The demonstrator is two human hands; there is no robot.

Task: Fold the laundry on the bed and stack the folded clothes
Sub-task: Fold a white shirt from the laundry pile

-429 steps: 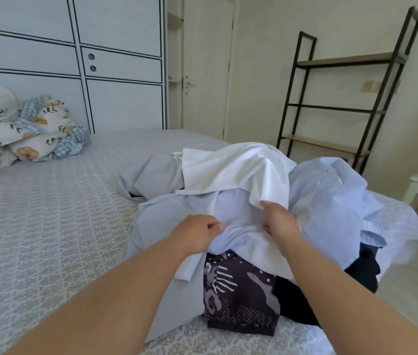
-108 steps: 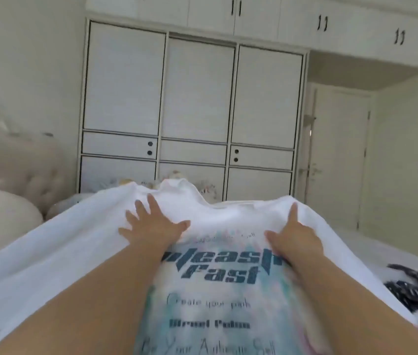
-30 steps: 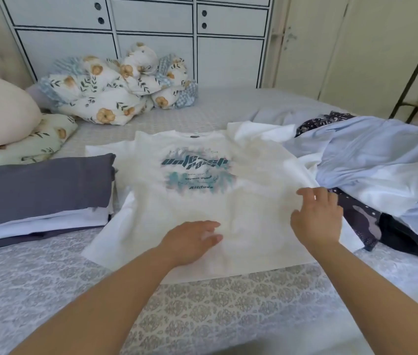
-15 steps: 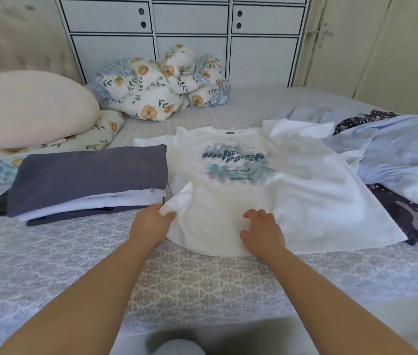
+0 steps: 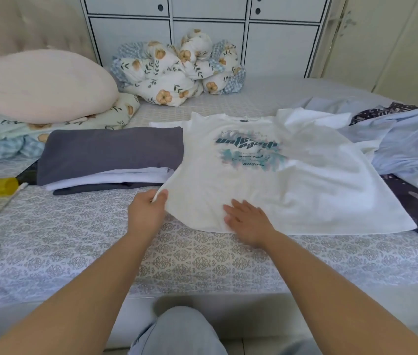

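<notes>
- Left hand (image 5: pixel 147 210) grip: thumb and fingers pinch the lower-left hem corner of the white T-shirt (image 5: pixel 274 180), lifting it slightly off the bed (image 5: pixel 80 242).
- Right hand (image 5: pixel 250 219) has no grip: fingers straight, pressing flat on the hem near its middle.
- Shirt lies print-up near the front edge of the bed, collar toward the far edge, hem toward the person. Long axis runs roughly front to back.
- Key relation: the pinched corner sits just left of the flat right hand, so the shirt body lies up and to the right of the pinch. Left hand is nearer the free side edge.
- My read: the next move is a lengthwise fold, left side carried rightward over the print, right hand acting as the anchor.
- Folded stack (image 5: pixel 110 160), grey piece on top, sits just left of the shirt; the shirt's left edge overlaps or touches it, can't tell which.
- Unfolded pile (image 5: pixel 407 149) of pale blue and dark patterned clothes lies toward the right edge of the bed, partly under the shirt's right side.
- Risk: right sleeve looks bunched, so the fold may come out uneven.
</notes>
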